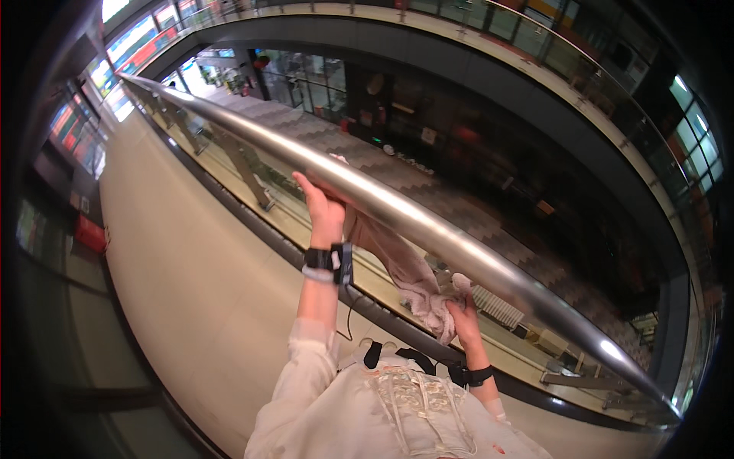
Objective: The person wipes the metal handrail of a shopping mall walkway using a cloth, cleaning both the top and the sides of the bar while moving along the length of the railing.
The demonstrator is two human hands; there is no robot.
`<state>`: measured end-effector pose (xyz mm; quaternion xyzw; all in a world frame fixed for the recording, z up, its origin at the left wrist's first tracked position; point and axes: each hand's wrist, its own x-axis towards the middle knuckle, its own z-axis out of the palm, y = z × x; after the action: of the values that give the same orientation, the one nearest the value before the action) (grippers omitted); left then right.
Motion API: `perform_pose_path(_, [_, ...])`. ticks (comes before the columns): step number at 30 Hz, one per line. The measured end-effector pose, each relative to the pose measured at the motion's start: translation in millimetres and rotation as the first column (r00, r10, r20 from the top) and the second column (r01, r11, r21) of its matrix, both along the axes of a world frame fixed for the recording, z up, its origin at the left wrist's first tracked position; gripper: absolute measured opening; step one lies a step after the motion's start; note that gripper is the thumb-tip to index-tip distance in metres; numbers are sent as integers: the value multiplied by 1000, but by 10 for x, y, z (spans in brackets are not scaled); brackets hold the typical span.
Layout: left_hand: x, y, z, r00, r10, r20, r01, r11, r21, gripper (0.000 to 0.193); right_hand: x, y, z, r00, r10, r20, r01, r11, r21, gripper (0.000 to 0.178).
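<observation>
A long, shiny metal handrail (382, 200) crosses diagonally in front of me. Beneath it stretches a greyish-pink cloth (405, 271), loose and wrinkled, running from one hand to the other. My left hand (324, 210) reaches up to the rail's underside. Its thumb points up on the near side, while the other fingers curl behind the rail with the cloth's upper end and are mostly hidden. My right hand (463, 317) is lower and to the right, closed around the bunched lower end of the cloth. Both wrists wear black bands.
Glass panels on metal posts (248, 164) stand below the handrail, along a dark floor edge (229, 203). Beyond lies a drop to a lower tiled floor (321, 138). A curved balcony (489, 57) runs opposite. Beige flooring (183, 260) extends left; a thin cable (349, 317) hangs near my left forearm.
</observation>
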<state>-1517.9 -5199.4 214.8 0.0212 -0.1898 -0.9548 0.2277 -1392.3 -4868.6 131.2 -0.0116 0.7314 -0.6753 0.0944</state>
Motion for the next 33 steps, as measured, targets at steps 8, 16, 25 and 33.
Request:
perform_pose_path(8, [411,636,75,999,-25,46,34,978,-207,41,-285,-645,-20,999,-36,-5,35,994,-106,66])
perform_pose_path(16, [606,-1095,-213,998,-39,41,40,999,-10,30,-836,-2373,586,965,218,145,-31,645,-763,29])
perform_pose_path(25, [1133,-3343,-362,952,267,149,-279,958,68,26,-1406,-4565,756,947,298,115,-40,469,-882,23])
perform_pose_path(33, [1348,-4293,-476,892,390,229,-411,910,50,27,-1909,-5829,750,925,363,108,-84,474,-877,21])
